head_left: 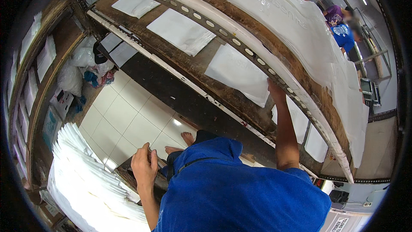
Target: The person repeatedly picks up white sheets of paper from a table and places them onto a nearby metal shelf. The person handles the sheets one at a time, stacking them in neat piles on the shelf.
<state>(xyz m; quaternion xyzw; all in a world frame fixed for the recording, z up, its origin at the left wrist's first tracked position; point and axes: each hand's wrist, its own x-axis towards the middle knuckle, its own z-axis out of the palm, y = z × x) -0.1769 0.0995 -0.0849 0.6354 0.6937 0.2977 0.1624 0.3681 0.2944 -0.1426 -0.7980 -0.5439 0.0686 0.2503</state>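
My right arm reaches into the lower shelf level, under the perforated metal rail. My right hand is at the right edge of a stack of white plastic sheets. Its fingertips are mostly hidden, so I cannot tell whether they grip the stack. My left hand hangs low on the left, fingers loosely bent and thumb apart, with nothing visible in it. Close to it is a big fanned pile of white sheets.
The perforated shelf rail crosses above my right arm. More translucent sheets cover the upper shelf. Another white stack lies farther left. Stuffed plastic bags sit beside the tiled floor. Two people stand far right.
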